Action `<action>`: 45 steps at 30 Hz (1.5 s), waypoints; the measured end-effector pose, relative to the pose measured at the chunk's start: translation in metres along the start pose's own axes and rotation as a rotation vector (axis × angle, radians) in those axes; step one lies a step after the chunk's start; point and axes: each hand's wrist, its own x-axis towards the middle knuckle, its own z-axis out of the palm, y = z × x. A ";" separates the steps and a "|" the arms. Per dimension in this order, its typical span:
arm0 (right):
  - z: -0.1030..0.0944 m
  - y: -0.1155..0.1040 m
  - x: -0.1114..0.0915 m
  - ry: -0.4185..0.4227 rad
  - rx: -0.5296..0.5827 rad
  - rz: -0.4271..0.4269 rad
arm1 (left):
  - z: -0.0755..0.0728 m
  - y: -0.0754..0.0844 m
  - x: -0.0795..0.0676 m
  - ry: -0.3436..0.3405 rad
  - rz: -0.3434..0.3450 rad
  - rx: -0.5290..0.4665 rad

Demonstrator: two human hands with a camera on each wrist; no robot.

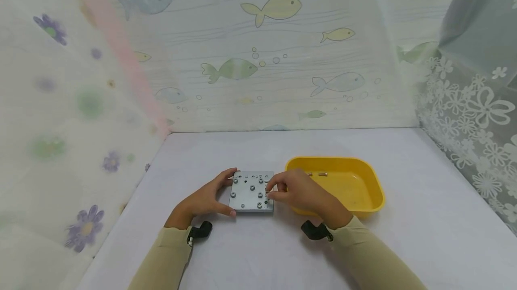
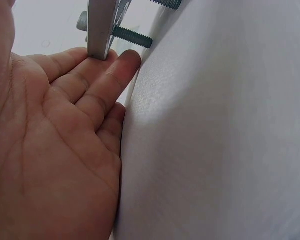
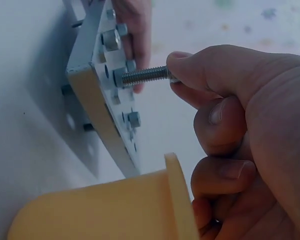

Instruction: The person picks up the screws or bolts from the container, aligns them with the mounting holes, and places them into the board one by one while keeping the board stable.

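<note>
A square metal plate (image 1: 244,196) stands raised above the table on screw ends that stick out beneath it, and several socket-head screws sit in its holes. My left hand (image 1: 205,198) holds its left side, thumb at the near corner and fingers at the far one. In the left wrist view, fingertips touch the plate's edge (image 2: 99,30) beside a protruding threaded screw end (image 2: 134,37). My right hand (image 1: 300,190) is over the plate's right side. Between thumb and index finger it pinches a screw (image 3: 146,75), threaded end toward the plate; whether the tip touches is unclear.
A yellow plastic tray (image 1: 377,184) stands just right of the plate, partly under my right forearm. Loose screws (image 1: 322,174) lie near its far wall. White cloth covers the table (image 1: 258,254), and printed curtains (image 1: 274,101) hang around its back and sides.
</note>
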 end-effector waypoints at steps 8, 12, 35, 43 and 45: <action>0.005 -0.001 0.000 -0.016 0.001 0.040 | 0.001 0.001 0.001 -0.003 -0.006 -0.002; 0.007 0.000 0.000 -0.017 0.007 0.040 | 0.001 0.000 0.001 -0.001 -0.006 0.006; 0.011 -0.001 0.003 -0.023 -0.028 0.030 | -0.001 -0.001 0.000 -0.005 0.006 0.009; 0.010 -0.004 0.003 -0.036 -0.043 0.060 | 0.000 -0.002 0.002 -0.004 0.008 0.006; 0.010 -0.005 0.003 -0.035 -0.051 0.060 | -0.001 -0.001 0.001 -0.004 0.006 -0.002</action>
